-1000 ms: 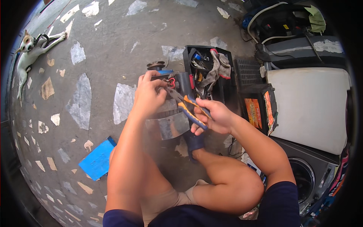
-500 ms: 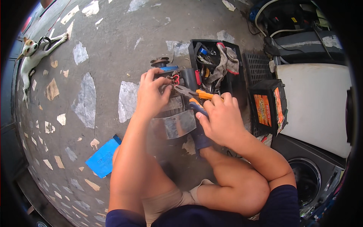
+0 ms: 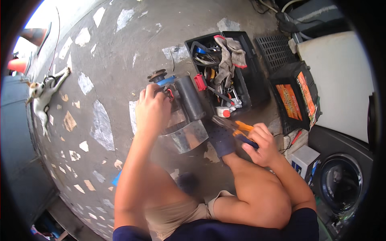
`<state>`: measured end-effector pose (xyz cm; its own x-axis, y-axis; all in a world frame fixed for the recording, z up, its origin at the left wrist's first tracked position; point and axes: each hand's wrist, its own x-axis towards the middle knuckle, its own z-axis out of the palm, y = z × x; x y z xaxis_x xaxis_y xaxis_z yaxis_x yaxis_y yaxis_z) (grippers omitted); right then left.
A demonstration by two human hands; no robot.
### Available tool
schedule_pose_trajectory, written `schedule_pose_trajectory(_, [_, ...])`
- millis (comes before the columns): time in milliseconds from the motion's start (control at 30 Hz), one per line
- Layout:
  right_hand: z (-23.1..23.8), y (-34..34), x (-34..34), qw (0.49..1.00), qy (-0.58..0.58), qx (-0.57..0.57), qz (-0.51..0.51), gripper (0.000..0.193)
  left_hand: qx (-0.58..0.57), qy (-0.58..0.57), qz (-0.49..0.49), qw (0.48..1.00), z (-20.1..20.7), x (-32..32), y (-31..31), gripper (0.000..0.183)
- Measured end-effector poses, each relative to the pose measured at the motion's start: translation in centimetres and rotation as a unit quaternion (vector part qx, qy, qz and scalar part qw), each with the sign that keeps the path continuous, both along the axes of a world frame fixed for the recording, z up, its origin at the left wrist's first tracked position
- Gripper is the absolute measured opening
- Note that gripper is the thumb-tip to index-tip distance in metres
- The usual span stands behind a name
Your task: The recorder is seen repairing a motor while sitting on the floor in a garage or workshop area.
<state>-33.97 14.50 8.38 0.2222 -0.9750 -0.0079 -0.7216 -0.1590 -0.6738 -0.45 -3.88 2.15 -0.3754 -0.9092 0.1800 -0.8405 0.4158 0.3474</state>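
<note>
My pliers (image 3: 232,127) have orange and navy handles (image 3: 243,126). I see grey, red-edged gloves (image 3: 236,52) by the black toolbox (image 3: 258,82)'s far edge.

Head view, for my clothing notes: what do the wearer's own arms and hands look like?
The left hand and right hand are ungloved, no watch or bracelet visible. The forearms are bare; short, dark navy sleeves show.

I see wht/tan dog (image 3: 41,103) lying on flr (image 3: 116,72), far L; blk car batt. (image 3: 298,95) R, slotted plastic panel (image 3: 275,51) beside it.
</note>
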Motion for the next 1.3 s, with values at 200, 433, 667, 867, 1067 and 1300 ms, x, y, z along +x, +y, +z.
schedule_pose_trajectory(200, [-6.8,9.5,-5.2,0.994,0.026,-0.005,-0.102,0.027,0.018,-0.038,0.124,0.991,-0.1,-3.3,-0.3,0.015])
schedule_pose_trajectory(433, [-14.3,17.1,-5.1,0.982,0.040,-0.003,-0.184,0.027,-0.034,0.061,0.015,0.997,1.9,1.1,1.0,0.024])
schedule_pose_trajectory(667, [-19.7,21.9,-3.9,0.971,0.124,0.032,-0.203,0.032,-0.066,-0.109,-0.234,0.964,2.9,1.7,-1.7,0.029])
schedule_pose_trajectory(867, [-22.1,23.1,-4.5,0.972,0.129,0.037,-0.193,0.034,-0.042,-0.110,-0.233,0.965,3.0,0.8,-2.5,0.024])
schedule_pose_trajectory(1067, [-22.1,22.7,-4.5,0.965,0.138,0.116,-0.188,0.047,-0.046,-0.181,-0.233,0.955,2.2,1.7,-2.3,0.024])
schedule_pose_trajectory(1300, [-22.1,22.4,-4.5,0.953,0.149,0.193,-0.177,0.068,-0.048,-0.163,-0.222,0.960,1.7,1.9,-2.0,0.023])
